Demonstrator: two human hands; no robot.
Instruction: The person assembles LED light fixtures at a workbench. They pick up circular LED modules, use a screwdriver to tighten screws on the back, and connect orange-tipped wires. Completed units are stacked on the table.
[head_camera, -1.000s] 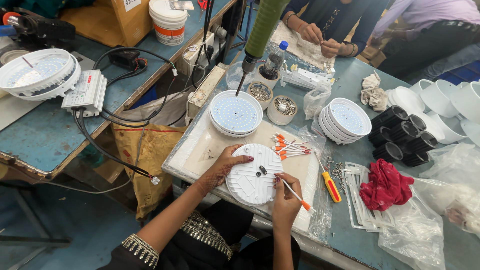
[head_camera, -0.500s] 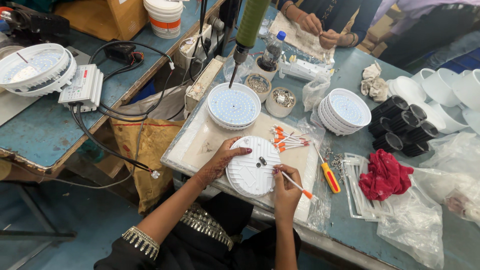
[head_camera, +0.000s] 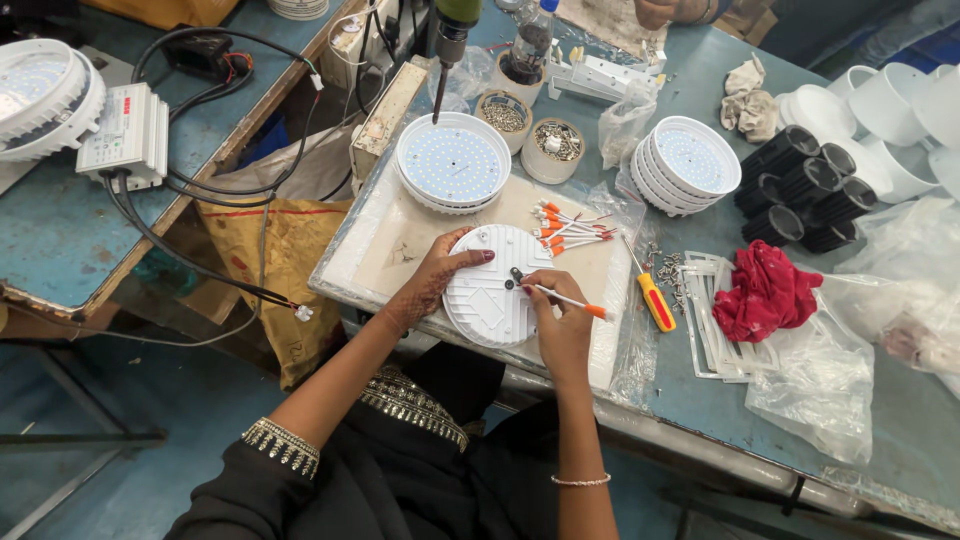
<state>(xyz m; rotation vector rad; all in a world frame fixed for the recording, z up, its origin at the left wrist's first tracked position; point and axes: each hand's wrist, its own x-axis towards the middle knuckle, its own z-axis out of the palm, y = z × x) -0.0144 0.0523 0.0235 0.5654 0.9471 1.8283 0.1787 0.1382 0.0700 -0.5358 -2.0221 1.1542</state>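
A round white lamp housing (head_camera: 490, 295) lies back side up on a pale work mat (head_camera: 400, 245) in front of me. My left hand (head_camera: 440, 275) rests on the housing's left rim and steadies it. My right hand (head_camera: 555, 310) holds a thin white wire with an orange tip (head_camera: 572, 300) at the small dark fitting (head_camera: 517, 275) near the housing's centre. More orange-tipped wires (head_camera: 570, 228) lie on the mat just beyond.
A stack of round LED discs (head_camera: 452, 162) and another stack (head_camera: 688, 160) sit further back, with two cups of screws (head_camera: 552, 148), a hanging power screwdriver (head_camera: 448, 45), an orange-handled screwdriver (head_camera: 655, 300), a red cloth (head_camera: 765, 290), black housings (head_camera: 800, 185) and another person's hands (head_camera: 665, 10).
My view has tilted down and closer to the bench. Both hands stay on the housing, and my right hand has brought the wire tip in to the centre fitting.
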